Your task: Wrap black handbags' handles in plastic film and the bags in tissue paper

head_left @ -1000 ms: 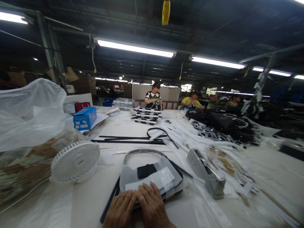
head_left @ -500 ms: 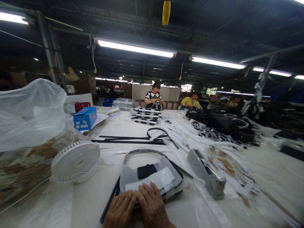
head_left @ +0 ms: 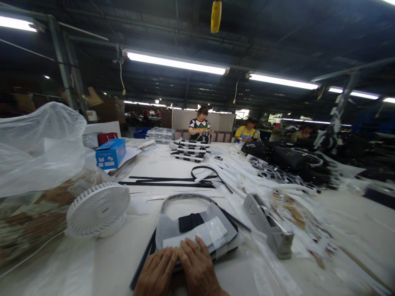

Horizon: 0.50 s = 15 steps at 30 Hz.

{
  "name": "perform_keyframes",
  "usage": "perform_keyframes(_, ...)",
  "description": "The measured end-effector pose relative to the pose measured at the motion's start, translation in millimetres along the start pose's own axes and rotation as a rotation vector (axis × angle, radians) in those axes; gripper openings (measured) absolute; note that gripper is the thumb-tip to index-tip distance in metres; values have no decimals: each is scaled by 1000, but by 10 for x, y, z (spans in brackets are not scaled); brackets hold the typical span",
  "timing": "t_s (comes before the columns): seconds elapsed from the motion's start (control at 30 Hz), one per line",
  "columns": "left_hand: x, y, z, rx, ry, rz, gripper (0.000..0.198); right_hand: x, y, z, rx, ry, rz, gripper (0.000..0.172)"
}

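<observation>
A handbag (head_left: 200,225) in thin white wrapping lies on the table in front of me, its wrapped handle (head_left: 185,197) arching away from me. A black patch (head_left: 191,222) shows in its middle, and a folded white sheet (head_left: 212,232) lies across its near part. My left hand (head_left: 157,269) rests on the bag's near edge, fingers stretched out. Beside it, nearly touching, my right hand (head_left: 199,263) lies with its fingers flat on the white sheet. Both thumbs are hidden. Black strips stick out from under the bag at left and right.
A white fan (head_left: 98,209) stands left, before a large plastic bag (head_left: 43,152) and a blue box (head_left: 111,153). At right are a grey tape dispenser (head_left: 268,226), white strips and black bags (head_left: 290,158). Black straps (head_left: 169,181) lie beyond. Two people (head_left: 200,125) work across the table.
My hands and the handbag have not visibly moved. Across the table, the person in yellow has shifted posture and lowered their hands; the other person's hands have moved slightly.
</observation>
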<state>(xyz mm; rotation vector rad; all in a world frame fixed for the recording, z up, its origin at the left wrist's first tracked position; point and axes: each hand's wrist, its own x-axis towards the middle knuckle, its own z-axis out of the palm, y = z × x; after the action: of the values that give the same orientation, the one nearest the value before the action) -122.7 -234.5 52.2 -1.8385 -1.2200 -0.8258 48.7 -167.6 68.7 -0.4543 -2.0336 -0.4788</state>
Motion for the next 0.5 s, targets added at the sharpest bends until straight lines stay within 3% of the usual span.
perform_keyframes(0.5,-8,-18,-19,6,-30,20,34,15,34,-64,-15,-44,-44,35)
